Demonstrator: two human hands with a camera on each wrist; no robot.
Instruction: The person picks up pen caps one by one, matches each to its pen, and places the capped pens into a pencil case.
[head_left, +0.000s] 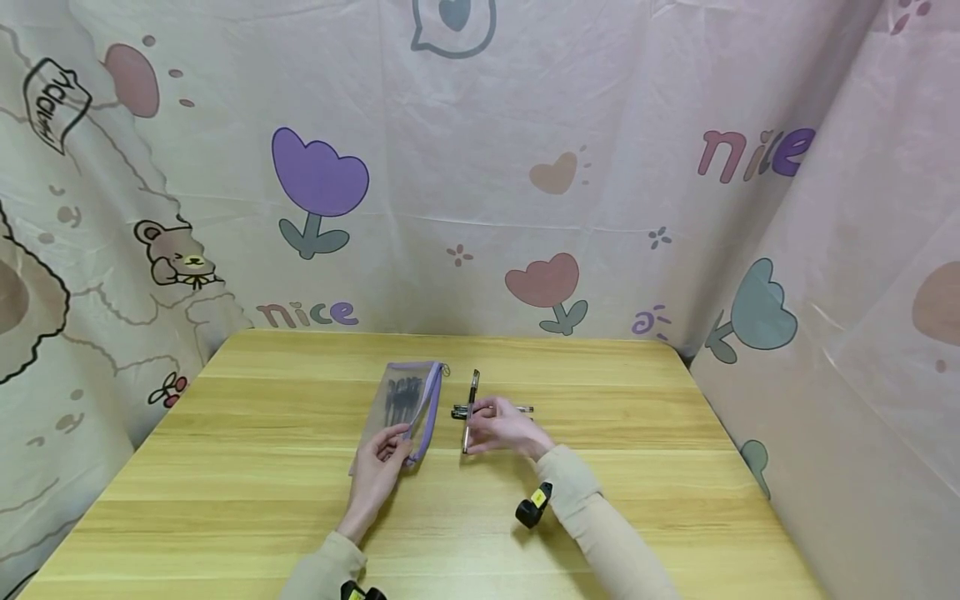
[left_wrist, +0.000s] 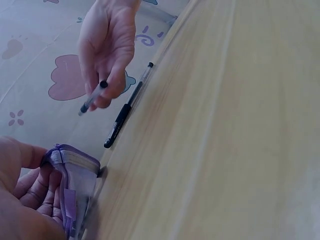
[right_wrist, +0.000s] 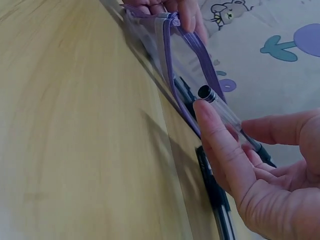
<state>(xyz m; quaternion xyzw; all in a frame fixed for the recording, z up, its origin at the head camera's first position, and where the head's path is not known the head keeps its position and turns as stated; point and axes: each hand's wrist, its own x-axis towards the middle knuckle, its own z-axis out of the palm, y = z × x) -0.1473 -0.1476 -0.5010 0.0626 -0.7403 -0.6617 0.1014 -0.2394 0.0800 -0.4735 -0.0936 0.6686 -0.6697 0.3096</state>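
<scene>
A translucent pencil pouch point(head_left: 377, 421) with a purple zip edge lies on the table, its mouth spread open toward the right. Dark shapes show through its side. My left hand point(head_left: 378, 468) pinches the near end of the mouth between thumb and fingers, as the left wrist view also shows at the zip point(left_wrist: 82, 159). Between the thumb and fingers of my right hand point(head_left: 508, 427) is a black gel pen with a clear barrel point(right_wrist: 227, 114), held off the table beside the mouth. Other black pens point(left_wrist: 120, 122) lie beneath the right hand, partly hidden by it.
The wooden table point(head_left: 247, 450) runs back to a patterned cloth point(head_left: 450, 250) hanging behind it and along both sides. A black wrist camera point(head_left: 533, 505) sits at the right sleeve, and another point(head_left: 362, 592) at the left.
</scene>
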